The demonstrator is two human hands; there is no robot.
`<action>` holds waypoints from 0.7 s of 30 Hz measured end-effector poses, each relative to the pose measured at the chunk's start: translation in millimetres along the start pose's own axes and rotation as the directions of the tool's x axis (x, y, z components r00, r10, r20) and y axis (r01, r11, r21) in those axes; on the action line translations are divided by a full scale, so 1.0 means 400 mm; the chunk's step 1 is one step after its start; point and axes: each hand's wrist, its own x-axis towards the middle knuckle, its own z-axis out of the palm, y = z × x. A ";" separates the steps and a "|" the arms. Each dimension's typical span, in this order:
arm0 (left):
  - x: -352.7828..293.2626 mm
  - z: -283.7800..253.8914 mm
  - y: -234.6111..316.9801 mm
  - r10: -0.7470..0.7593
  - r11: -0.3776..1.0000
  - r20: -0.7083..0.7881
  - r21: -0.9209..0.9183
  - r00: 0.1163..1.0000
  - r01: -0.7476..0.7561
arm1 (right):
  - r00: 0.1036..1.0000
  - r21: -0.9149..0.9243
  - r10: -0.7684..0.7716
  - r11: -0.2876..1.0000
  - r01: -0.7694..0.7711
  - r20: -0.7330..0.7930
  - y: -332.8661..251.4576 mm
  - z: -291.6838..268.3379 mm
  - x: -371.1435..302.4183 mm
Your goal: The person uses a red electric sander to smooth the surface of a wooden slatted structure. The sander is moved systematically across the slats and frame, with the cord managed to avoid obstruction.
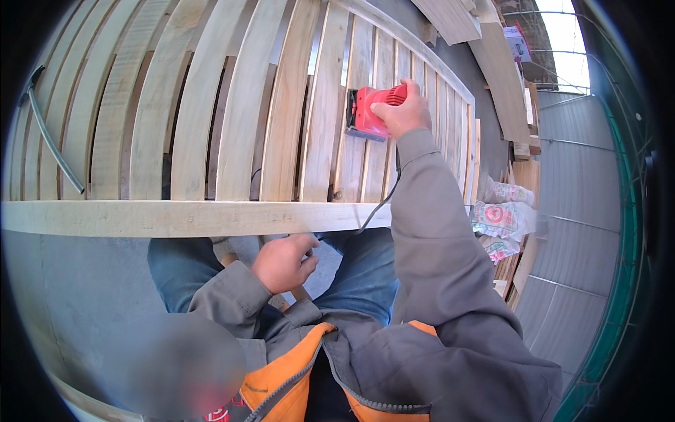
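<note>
My right hand (406, 112) is closed around the red body of a power sander (373, 112), whose flat base rests on the pale wooden slats of a long panel (242, 141). The sander's dark cord (383, 204) runs down over the front rail (176, 219) of the panel. Close below that rail, my left hand (285, 264) is held with its fingers curled in. The cord passes near its fingertips; whether the hand grips it is hidden.
A grey bent tube (53, 137) lies across the slats at far left. Printed sacks (500, 219) and wooden boards (503, 84) are at the right, before a grey corrugated wall (576, 211). My knees (179, 271) are under the front rail.
</note>
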 end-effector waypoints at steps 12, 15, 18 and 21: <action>0.015 -0.005 -0.005 0.000 0.999 0.026 -0.046 1.000 0.001 | 0.995 0.066 -0.069 0.995 0.074 -0.070 -0.008 0.035 0.223; 0.019 -0.008 -0.007 0.003 0.999 0.022 -0.051 1.000 -0.002 | 0.987 -0.010 -0.103 0.995 0.103 -0.122 -0.075 0.032 0.260; 0.022 -0.013 -0.005 -0.015 0.997 0.047 -0.075 0.999 0.018 | 0.984 0.003 -0.122 0.992 0.123 -0.131 -0.080 0.042 0.332; 0.024 -0.019 -0.007 -0.052 0.993 0.076 -0.104 0.996 0.060 | 0.985 0.040 -0.132 0.990 0.137 -0.112 -0.104 0.039 0.370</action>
